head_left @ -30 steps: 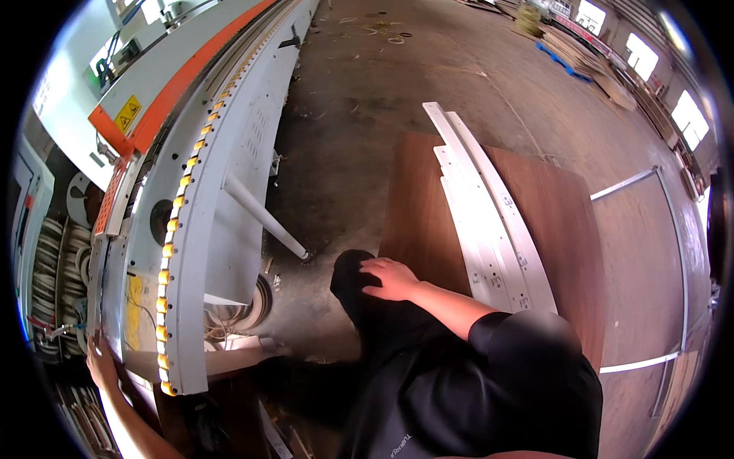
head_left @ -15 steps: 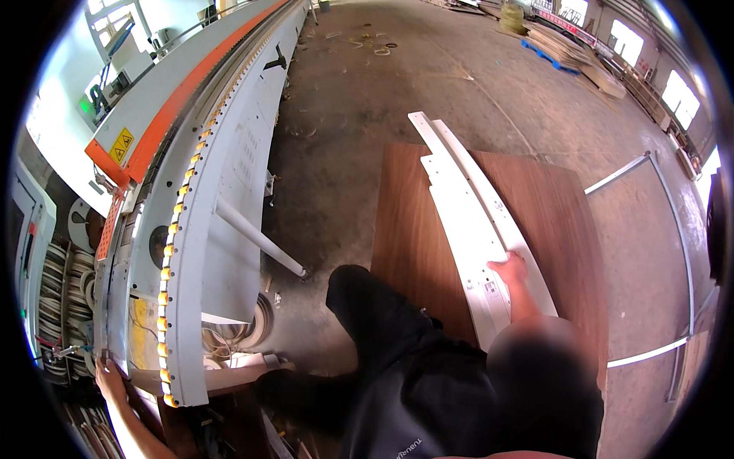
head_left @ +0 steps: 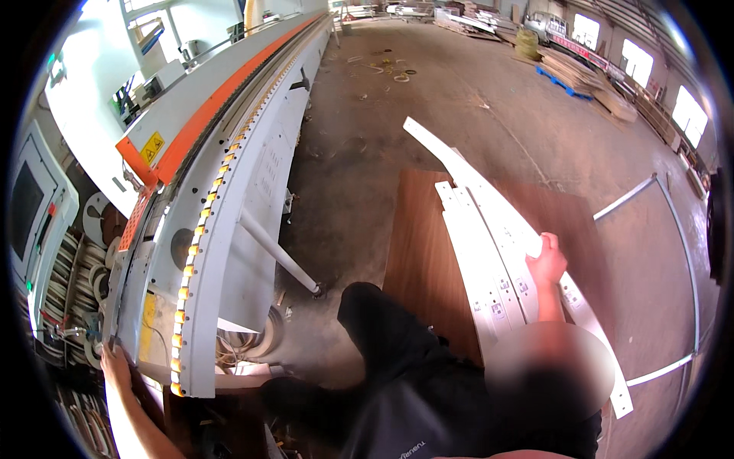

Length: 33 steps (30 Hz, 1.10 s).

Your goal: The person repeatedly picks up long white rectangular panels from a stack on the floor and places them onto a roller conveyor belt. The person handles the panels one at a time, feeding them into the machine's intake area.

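The person's black-clad knee (head_left: 378, 317) is bent at lower centre. At lower left, the left hand (head_left: 115, 367) rests against the near end of a long white-and-orange machine (head_left: 264, 180); whether its fingers grip or merely press there, I cannot tell. On the other side, the right hand (head_left: 547, 260) has its fingers curled over the edge of a long white strip (head_left: 495, 203), pinching it a little below its middle. That strip slants over several other white strips (head_left: 478, 268), its far end sticking out beyond theirs and its near end reaching past the person's right sleeve. Small labels dot the strips, which lie on a brown wood-grain panel (head_left: 417, 252).

Left of the machine stand a rack of banding rolls (head_left: 65, 287) and a control cabinet (head_left: 32, 199) with a dark screen. Yellow rollers (head_left: 189, 271) line the machine's near side, and a slanting white leg (head_left: 279, 252) reaches down to the concrete floor (head_left: 344, 199). A metal frame (head_left: 677, 252) lies to the right. Farther off are loose coils (head_left: 401, 76) on the floor, stacked boards (head_left: 573, 70) on a blue pallet (head_left: 564, 82), and bright windows (head_left: 637, 60).
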{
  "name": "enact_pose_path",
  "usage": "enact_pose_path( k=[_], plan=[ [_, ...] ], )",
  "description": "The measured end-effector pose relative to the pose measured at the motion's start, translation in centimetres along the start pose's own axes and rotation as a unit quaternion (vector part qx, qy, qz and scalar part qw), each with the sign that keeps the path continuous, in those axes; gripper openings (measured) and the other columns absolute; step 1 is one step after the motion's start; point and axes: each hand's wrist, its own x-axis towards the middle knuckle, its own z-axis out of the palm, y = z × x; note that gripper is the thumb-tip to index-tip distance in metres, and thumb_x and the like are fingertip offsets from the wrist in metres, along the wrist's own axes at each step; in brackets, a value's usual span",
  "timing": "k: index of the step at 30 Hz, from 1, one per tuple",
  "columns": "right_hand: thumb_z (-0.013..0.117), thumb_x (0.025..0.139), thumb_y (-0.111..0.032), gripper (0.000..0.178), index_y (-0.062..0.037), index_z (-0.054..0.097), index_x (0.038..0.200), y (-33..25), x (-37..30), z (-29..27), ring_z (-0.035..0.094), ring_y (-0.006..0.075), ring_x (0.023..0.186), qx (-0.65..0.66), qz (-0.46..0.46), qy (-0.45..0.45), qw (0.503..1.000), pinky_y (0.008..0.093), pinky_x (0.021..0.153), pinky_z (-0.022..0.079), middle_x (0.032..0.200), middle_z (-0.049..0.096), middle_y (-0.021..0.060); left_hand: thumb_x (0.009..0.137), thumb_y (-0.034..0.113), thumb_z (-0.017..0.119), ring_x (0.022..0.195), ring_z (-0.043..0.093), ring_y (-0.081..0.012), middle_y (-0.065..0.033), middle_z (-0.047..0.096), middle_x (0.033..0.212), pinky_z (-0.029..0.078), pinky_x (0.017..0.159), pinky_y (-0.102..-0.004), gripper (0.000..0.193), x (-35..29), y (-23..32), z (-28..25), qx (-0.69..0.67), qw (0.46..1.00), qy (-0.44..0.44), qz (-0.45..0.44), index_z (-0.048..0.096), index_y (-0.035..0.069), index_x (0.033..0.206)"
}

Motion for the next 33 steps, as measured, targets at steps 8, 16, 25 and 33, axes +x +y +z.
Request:
enact_pose_path(
  k=[8, 16, 25, 33],
  plan=[
    [0.094, 0.079, -0.022, 0.058, -0.01, 0.07, 0.131, -0.3, 9.4, -11.0, 0.075, 0.0337, 0.118, 0.084, -0.142, 0.357, 0.919, 0.0487, 0.097, 0.063, 0.14, 0.072, 0.0073, 0.11, 0.036, 0.059, 0.146, 0.059, -0.0421, -0.0214, 0.066, 0.156, 0.045, 0.122, -0.0504, 0.058, -0.3, 0.0, 0.0, 0.0, 1.0, 0.01, -0.005, 0.057, 0.006, 0.16],
    [0.097, 0.087, -0.04, 0.071, 0.001, 0.065, 0.136, -2.8, 14.3, -13.7, 0.074, 0.0364, 0.115, 0.266, -0.002, 0.435, 0.86, 0.0471, 0.102, 0.058, 0.129, 0.074, 0.0206, 0.108, 0.032, 0.057, 0.145, 0.06, -0.0426, -0.0218, 0.066, 0.155, 0.045, 0.122, -0.0501, 0.058, -0.6, 1.4, -0.9, -0.037, 0.999, -0.011, -0.015, 0.057, 0.005, 0.159],
    [0.073, 0.102, 0.0, 0.023, 0.0003, 0.059, 0.12, -5.2, 10.7, -8.5, 0.068, 0.0263, 0.119, 0.583, -0.059, 0.307, 0.75, 0.0438, 0.113, 0.053, 0.118, 0.071, 0.0134, 0.106, 0.032, 0.057, 0.144, 0.06, -0.0418, -0.0212, 0.067, 0.154, 0.045, 0.122, -0.0497, 0.06, 0.1, -0.5, 1.1, -0.008, 0.999, 0.037, 0.018, 0.057, 0.003, 0.159],
    [0.061, 0.107, -0.014, 0.025, -0.0039, 0.053, 0.128, -11.3, 7.2, -11.3, 0.065, 0.0317, 0.123, 0.786, -0.103, 0.253, 0.555, 0.0595, 0.119, 0.049, 0.119, 0.065, 0.012, 0.1, 0.032, 0.072, 0.14, 0.063, -0.0381, -0.0159, 0.069, 0.15, 0.05, 0.117, -0.05, 0.059, -0.2, 1.6, -2.1, 0.044, 0.986, 0.143, 0.074, 0.062, 0.01, 0.154]
  ],
)
